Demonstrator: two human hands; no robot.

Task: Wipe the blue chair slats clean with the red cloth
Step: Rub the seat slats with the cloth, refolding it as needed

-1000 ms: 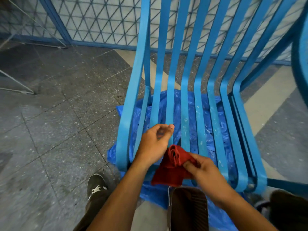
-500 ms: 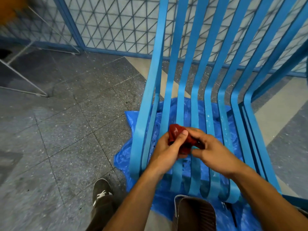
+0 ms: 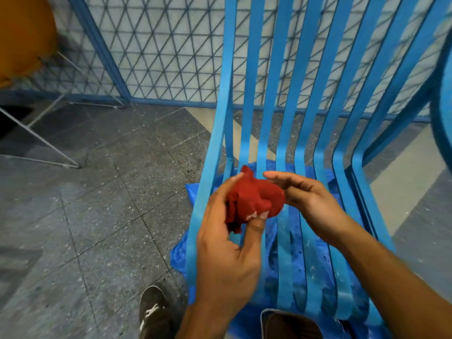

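The blue slatted chair (image 3: 283, 118) stands right in front of me, its slats curving from the back down into the seat. A bunched red cloth (image 3: 254, 199) is held above the seat's left side. My left hand (image 3: 227, 245) grips the cloth from below, thumb and fingers pinching it. Cupped against the cloth's right side is my right hand (image 3: 308, 199), its fingers loosely spread over the top. The cloth hovers over the slats; I cannot tell whether it touches them.
A blue plastic sheet (image 3: 181, 253) lies on the grey tiled floor under the chair. My shoes (image 3: 154, 314) show at the bottom. A blue mesh fence (image 3: 156, 50) runs behind, with white wire legs (image 3: 41, 140) and an orange shape (image 3: 22, 33) at the left.
Both hands have lifted the cloth up from the seat's front edge and bunched it into a ball. My view has tilted up and moved closer to the chair.
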